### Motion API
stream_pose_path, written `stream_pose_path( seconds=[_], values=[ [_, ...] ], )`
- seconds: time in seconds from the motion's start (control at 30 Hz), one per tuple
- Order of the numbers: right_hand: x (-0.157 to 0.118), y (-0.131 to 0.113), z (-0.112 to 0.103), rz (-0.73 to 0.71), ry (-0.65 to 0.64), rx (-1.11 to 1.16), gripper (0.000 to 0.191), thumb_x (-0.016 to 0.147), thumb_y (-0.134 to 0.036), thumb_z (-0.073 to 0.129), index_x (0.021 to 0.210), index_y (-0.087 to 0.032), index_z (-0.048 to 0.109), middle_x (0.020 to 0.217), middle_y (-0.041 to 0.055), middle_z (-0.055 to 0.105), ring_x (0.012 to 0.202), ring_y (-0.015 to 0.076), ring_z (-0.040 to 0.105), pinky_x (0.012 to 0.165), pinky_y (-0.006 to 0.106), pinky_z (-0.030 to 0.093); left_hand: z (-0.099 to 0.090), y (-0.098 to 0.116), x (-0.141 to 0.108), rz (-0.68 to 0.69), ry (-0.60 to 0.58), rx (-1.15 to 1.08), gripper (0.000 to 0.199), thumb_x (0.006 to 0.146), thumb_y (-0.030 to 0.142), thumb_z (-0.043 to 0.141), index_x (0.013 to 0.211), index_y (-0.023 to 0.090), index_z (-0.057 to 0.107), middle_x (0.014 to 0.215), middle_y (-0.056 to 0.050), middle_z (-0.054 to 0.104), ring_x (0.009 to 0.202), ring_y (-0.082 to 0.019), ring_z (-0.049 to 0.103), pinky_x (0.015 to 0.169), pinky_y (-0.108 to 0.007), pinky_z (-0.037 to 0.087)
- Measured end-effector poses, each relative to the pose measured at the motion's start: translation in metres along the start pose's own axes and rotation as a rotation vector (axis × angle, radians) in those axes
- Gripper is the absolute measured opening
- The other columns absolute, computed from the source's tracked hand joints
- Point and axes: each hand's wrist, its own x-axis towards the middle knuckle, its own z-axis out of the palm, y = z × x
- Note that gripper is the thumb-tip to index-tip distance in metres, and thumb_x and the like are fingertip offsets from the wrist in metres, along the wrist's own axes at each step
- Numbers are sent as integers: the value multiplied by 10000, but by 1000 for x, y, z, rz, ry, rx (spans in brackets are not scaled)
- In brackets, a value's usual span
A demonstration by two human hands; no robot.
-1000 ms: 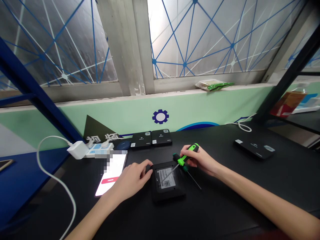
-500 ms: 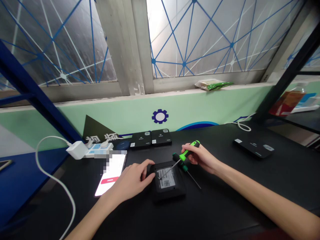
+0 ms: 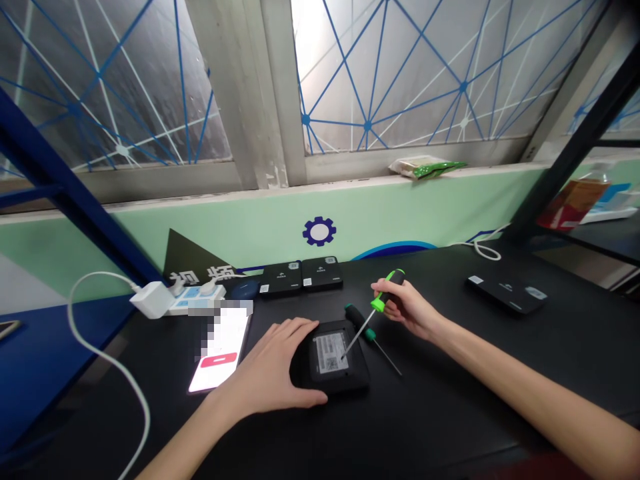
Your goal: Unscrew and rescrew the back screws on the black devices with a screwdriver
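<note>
At six o'clock from gear emblem (image 3: pixel 319 231), black electronics box (image 3: pixel 354 375), left hand (image 3: pixel 273 367) spread round its nine-o'clock edge, pressure unclear, right hand (image 3: pixel 407 309) clamped on green-black screwdriver (image 3: pixel 379 305) whose slanted tip could scratch label (image 3: pixel 329 350) if box slips.

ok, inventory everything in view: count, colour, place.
Labelled device: 1, black, centre
Lime screwdriver: 1, lime and black, over device
Second screwdriver: 1, dark green, right of device
Flat cases: 3, black, two rear, one right
Lit phone: 1, white screen, left
Power strip: 1, white, rear left
Charger: 1, white, beside power strip
Cables: 2+, white, left, rear right
Roundish item: 1, blue, beside cases
Packet: 1, green, rear right
Container: 1, orange, far right
Gear decal: 1, blue, rear
Window panes: 2+, grey, rear
Tables: 2, black centre, blue left
Left hand: 1, bare, at device's left
Right hand: 1, bare, grip on lime screwdriver
</note>
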Motion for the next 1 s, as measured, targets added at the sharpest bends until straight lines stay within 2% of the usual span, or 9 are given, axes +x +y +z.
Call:
stream_pose_path(
  seconds=[0.2,0.73,0.87,1.0],
  values=[
    [0,1,0,-10,-23,-1,227,795,-293,735,673,-162,595,393,-92,377,346,45,262,384,214,156,-2,-3,1,-21,32,8,952,707,711,699,1491,278,377,1504,-105,422,1346,-389,404,1080,-574,340],
    [-2,1,4,-16,-24,-62,250,807,-299,721,663,-171,561,389,-93,362,343,46,263,385,207,160,-2,-6,1,5,39,37,937,739,732,666,1506,298,348,1512,-79,412,1325,-365,440,1050,-518,400],
    [-3,0,4,-22,-10,-75,255,806,-298,721,658,-170,557,388,-93,360,344,48,264,382,208,158,-1,-7,2,-12,39,40,835,813,700,616,1496,299,353,1509,-77,412,1321,-348,447,1039,-505,412],
    [-2,-2,2,-48,33,-78,252,802,-281,718,653,-176,544,384,-93,358,343,52,259,379,207,152,1,-5,3,-63,102,58,728,869,661,568,1463,277,394,1472,-85,452,1301,-347,466,1008,-490,434]
  ],
)
